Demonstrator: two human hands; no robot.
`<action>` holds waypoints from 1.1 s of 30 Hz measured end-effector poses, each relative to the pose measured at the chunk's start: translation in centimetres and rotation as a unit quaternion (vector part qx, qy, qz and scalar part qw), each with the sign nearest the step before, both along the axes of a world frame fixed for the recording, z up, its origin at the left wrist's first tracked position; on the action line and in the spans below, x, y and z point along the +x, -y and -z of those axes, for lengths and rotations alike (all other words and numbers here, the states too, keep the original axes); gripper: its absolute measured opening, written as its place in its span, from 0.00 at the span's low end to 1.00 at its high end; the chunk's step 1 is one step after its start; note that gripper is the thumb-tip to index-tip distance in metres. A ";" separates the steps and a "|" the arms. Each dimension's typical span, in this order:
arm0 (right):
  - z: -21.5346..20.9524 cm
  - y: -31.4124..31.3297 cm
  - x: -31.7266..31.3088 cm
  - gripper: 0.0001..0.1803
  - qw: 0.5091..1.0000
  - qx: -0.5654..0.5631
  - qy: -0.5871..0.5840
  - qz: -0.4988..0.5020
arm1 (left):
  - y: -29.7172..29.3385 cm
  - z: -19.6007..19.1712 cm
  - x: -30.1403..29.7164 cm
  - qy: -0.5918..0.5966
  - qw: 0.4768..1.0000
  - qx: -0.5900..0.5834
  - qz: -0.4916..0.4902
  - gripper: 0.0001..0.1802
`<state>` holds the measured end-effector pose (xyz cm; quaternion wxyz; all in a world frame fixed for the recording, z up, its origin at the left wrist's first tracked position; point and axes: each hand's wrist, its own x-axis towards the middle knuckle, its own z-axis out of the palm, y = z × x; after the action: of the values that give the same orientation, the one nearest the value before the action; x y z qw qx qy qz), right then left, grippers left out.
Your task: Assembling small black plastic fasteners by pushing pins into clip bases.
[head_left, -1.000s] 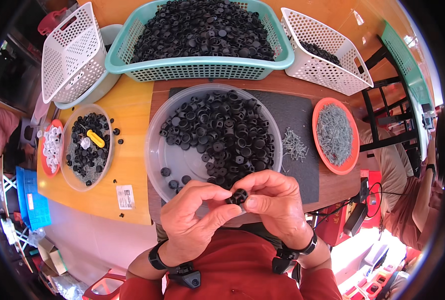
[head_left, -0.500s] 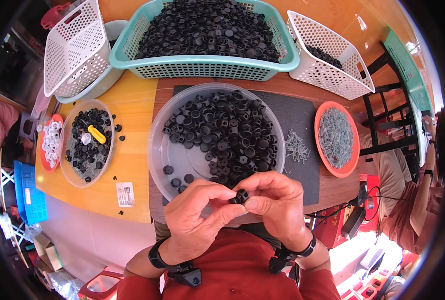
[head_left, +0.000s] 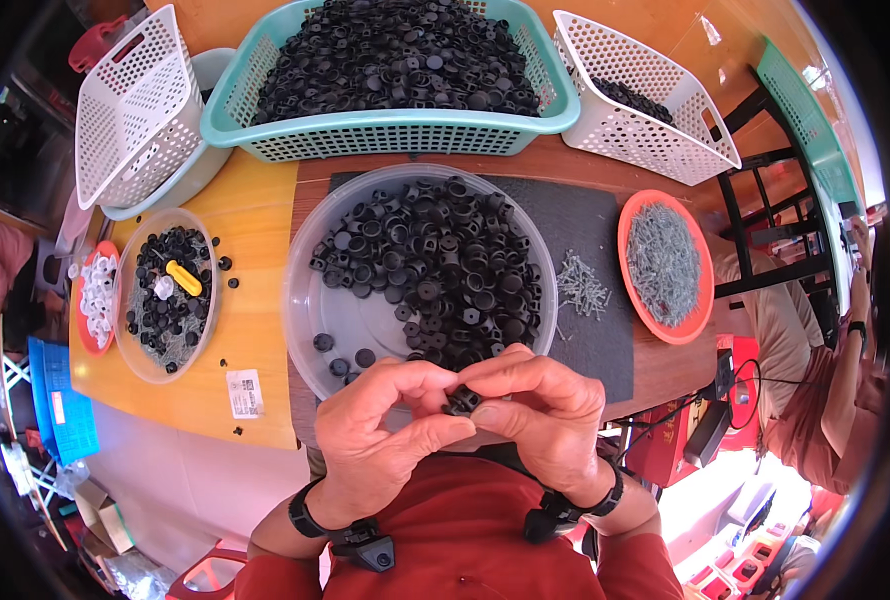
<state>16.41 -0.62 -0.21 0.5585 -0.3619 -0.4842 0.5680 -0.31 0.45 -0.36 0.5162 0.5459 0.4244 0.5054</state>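
Observation:
A small round black plastic part is pinched between both hands, just over the near rim of a clear round tub. My left hand grips it from the left with thumb and forefinger. From the other side, my right hand has thumb and forefinger closed on the same part, hiding much of it. Behind them, the clear tub holds a heap of similar black parts, with a few loose ones at its near left. To its right, metal screws lie scattered on a dark mat.
Right of the mat sits an orange dish of screws. A teal basket full of black parts stands behind, between white baskets. At left are a clear bowl with a yellow-handled tool and a dish of white pieces. Another person is at far right.
The black part has turned between my fingers, and both hands remain pinched on it. The whole view has shifted slightly, with the table things now a little further left.

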 end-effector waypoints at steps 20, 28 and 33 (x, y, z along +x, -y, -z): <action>-0.8 0.6 0.2 0.10 0.985 -0.154 -0.078 -0.008 | 0.0 -0.8 -0.1 -0.085 0.995 0.024 0.038 0.19; -0.4 0.6 0.4 0.10 0.984 -0.151 -0.090 -0.006 | 0.1 -1.0 0.1 -0.024 0.996 -0.061 0.061 0.20; -0.3 0.7 0.3 0.10 0.983 -0.152 -0.098 0.001 | -0.2 -1.1 0.4 0.065 0.986 -0.129 0.083 0.23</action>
<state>16.67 -1.30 0.08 0.5423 -0.3852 -0.3346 0.6675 0.05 0.63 0.78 0.6488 0.4738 0.4046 0.4368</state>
